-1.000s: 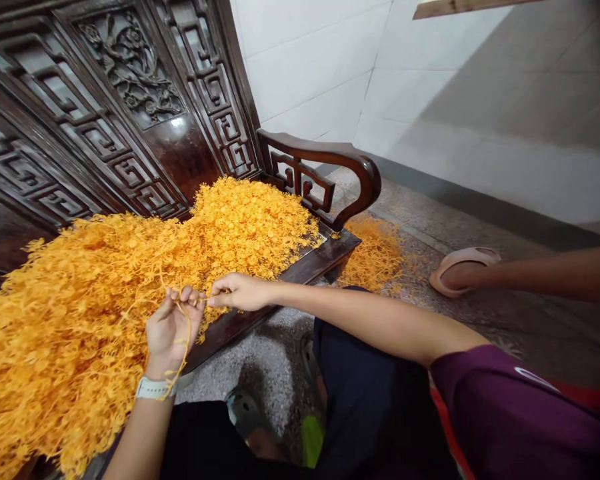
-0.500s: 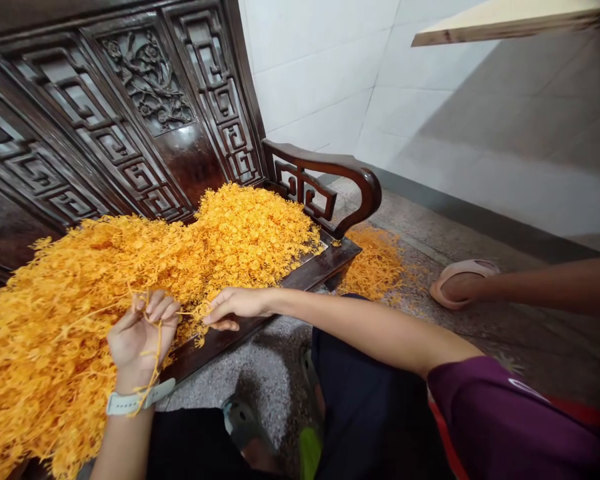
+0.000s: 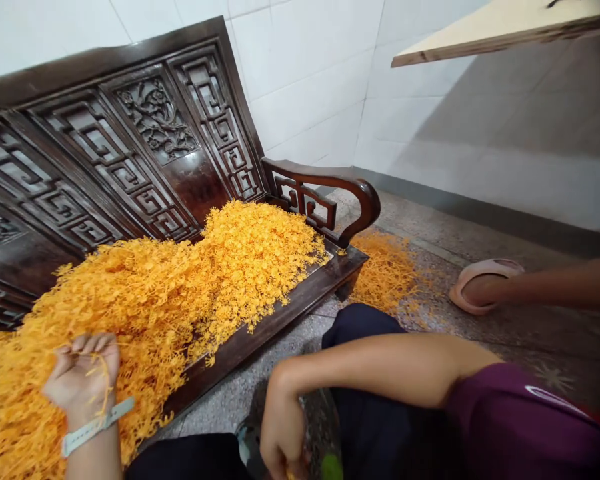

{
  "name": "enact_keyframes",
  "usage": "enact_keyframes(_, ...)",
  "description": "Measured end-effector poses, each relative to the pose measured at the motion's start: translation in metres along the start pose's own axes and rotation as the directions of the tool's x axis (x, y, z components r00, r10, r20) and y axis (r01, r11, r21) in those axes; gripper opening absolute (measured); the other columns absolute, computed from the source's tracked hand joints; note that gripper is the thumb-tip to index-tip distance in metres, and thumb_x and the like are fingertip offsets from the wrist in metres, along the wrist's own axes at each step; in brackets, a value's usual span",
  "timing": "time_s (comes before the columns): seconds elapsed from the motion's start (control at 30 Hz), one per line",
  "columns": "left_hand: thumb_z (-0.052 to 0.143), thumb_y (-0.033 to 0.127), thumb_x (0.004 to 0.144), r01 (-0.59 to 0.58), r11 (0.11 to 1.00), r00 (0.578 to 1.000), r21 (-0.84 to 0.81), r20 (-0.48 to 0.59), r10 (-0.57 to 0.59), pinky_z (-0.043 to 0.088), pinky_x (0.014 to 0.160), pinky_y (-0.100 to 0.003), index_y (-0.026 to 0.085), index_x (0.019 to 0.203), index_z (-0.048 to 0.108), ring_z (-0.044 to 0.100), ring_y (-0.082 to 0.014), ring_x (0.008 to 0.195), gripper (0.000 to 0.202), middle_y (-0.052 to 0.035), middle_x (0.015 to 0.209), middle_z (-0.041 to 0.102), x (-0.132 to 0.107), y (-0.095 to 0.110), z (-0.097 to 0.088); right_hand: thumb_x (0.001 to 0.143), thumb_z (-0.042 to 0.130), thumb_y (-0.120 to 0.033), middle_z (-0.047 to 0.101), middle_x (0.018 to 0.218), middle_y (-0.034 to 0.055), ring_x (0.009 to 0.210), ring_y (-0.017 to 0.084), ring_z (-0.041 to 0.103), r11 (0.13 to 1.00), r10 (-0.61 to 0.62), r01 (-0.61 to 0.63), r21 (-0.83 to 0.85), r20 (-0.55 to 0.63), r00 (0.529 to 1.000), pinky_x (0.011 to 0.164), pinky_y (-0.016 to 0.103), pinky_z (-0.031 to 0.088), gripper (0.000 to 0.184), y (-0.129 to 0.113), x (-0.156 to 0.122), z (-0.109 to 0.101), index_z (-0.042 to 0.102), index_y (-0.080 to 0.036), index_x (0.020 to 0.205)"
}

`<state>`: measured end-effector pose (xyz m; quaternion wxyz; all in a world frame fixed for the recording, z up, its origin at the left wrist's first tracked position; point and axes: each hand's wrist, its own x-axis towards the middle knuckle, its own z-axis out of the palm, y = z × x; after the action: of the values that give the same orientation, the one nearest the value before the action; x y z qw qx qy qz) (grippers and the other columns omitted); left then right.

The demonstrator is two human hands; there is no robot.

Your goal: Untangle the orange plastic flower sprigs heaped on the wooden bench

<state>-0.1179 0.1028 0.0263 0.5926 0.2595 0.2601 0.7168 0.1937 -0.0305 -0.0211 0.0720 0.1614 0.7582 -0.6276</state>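
Note:
A big heap of orange plastic sprigs covers the seat of a dark carved wooden bench. My left hand, with a pale watch strap on the wrist, rests on the heap at lower left, fingers curled round a few orange strands. My right hand hangs low at the bottom edge, between my knees, below the bench's front rail. Its fingers are closed in a pinch on a small orange bit that I can barely see.
More orange sprigs lie on the speckled floor past the bench's armrest. Another person's leg and a pink slipper are at the right. A wooden board juts out above. White tiled walls stand behind.
My right hand has dropped from the heap's edge down to my lap. My left hand has slid left and down with its strands. The view has tilted upward.

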Motion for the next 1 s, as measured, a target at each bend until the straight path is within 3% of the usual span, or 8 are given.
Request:
enact_keyframes(0.1,0.07,0.009,0.069,0.086,0.996,0.995,0.006,0.052,-0.086,0.054,0.06,-0.024,0.02,0.078,0.049,0.052,-0.0108,0.059,0.026,0.0029,0.074,0.055,-0.016,-0.01,0.011,0.063,0.089,0.001,0.075,0.078,0.0009,0.086,0.02,0.077,0.97,-0.196,0.104,0.221,0.452,0.87,0.078,0.021,0.058,0.023,-0.014,-0.026,-0.019,0.077,-0.018,0.066)
enact_keyframes(0.13,0.073,0.011,0.072,0.109,0.994,0.992,0.012,0.063,-0.11,0.056,0.062,-0.025,0.02,0.078,0.051,0.053,-0.0114,0.061,0.024,0.0025,0.074,0.055,-0.023,-0.017,0.017,0.067,0.089,-0.001,0.077,0.084,0.003,0.09,0.02,0.077,0.944,-0.258,0.121,0.307,0.459,0.85,0.085,0.021,0.057,0.02,-0.017,-0.038,-0.034,0.079,-0.017,0.073)
enact_keyframes(0.23,0.076,0.02,0.078,0.15,0.985,0.988,0.084,0.028,-0.153,0.063,0.076,-0.033,0.02,0.077,0.057,0.064,-0.016,0.074,0.019,0.0004,0.078,0.063,-0.041,-0.042,0.036,0.08,0.088,-0.019,0.077,0.091,0.0056,0.078,0.014,0.07,0.76,-0.329,0.343,0.552,-0.127,0.936,0.075,0.022,0.056,0.016,-0.017,-0.07,-0.087,0.075,-0.014,0.089)
enact_keyframes(0.3,0.076,0.024,0.081,0.199,0.967,0.98,0.158,-0.012,-0.2,0.064,0.092,-0.04,0.021,0.076,0.062,0.07,-0.0207,0.093,0.016,-0.0026,0.088,0.071,-0.047,-0.059,0.042,0.085,0.086,-0.034,0.077,0.097,0.0057,0.072,0.012,0.066,0.586,-0.176,0.579,0.567,-0.608,0.774,0.068,0.022,0.055,0.028,-0.008,-0.081,-0.115,0.068,-0.015,0.096)
enact_keyframes(0.37,0.079,0.027,0.081,0.249,0.942,0.968,0.227,-0.022,-0.25,0.062,0.098,-0.042,0.02,0.075,0.065,0.071,-0.0244,0.108,0.017,-0.0059,0.101,0.076,-0.05,-0.075,0.046,0.091,0.077,-0.048,0.076,0.099,0.0069,0.071,0.012,0.066,0.521,0.042,0.644,0.56,-0.771,0.636,0.067,0.023,0.057,0.036,0.007,-0.08,-0.132,0.062,-0.016,0.1)
enact_keyframes(0.53,0.091,0.029,0.072,0.275,0.912,0.956,0.305,0.015,-0.293,0.065,0.09,-0.033,0.018,0.079,0.071,0.071,-0.0206,0.096,0.024,-0.0048,0.096,0.075,-0.055,-0.108,0.056,0.103,0.059,-0.044,0.07,0.083,0.0044,0.054,0.009,0.053,0.69,0.354,0.386,0.612,-0.751,0.557,0.045,0.017,0.039,0.031,0.036,-0.054,-0.131,0.066,-0.014,0.102)
enact_keyframes(0.77,0.096,0.026,0.068,0.291,0.905,0.944,0.309,0.06,-0.324,0.062,0.084,-0.024,0.016,0.08,0.075,0.069,-0.0152,0.086,0.027,-0.0012,0.085,0.072,-0.069,-0.135,0.062,0.091,0.079,-0.046,0.07,0.11,0.0046,0.089,0.012,0.061,0.892,-0.042,0.372,0.255,-0.774,0.631,0.069,0.02,0.048,0.034,0.031,-0.037,-0.111,0.071,-0.017,0.106)
enact_keyframes(1.0,0.089,0.03,0.076,0.342,0.886,0.908,0.314,0.131,-0.397,0.062,0.089,-0.031,0.016,0.075,0.066,0.066,-0.0205,0.095,0.027,-0.0051,0.086,0.067,-0.07,-0.13,0.065,0.082,0.087,-0.039,0.059,0.073,-0.0046,0.066,0.01,0.048,0.904,-0.071,0.382,0.191,-0.814,0.576,0.061,0.023,0.036,0.034,0.052,-0.018,-0.106,0.066,-0.014,0.089)
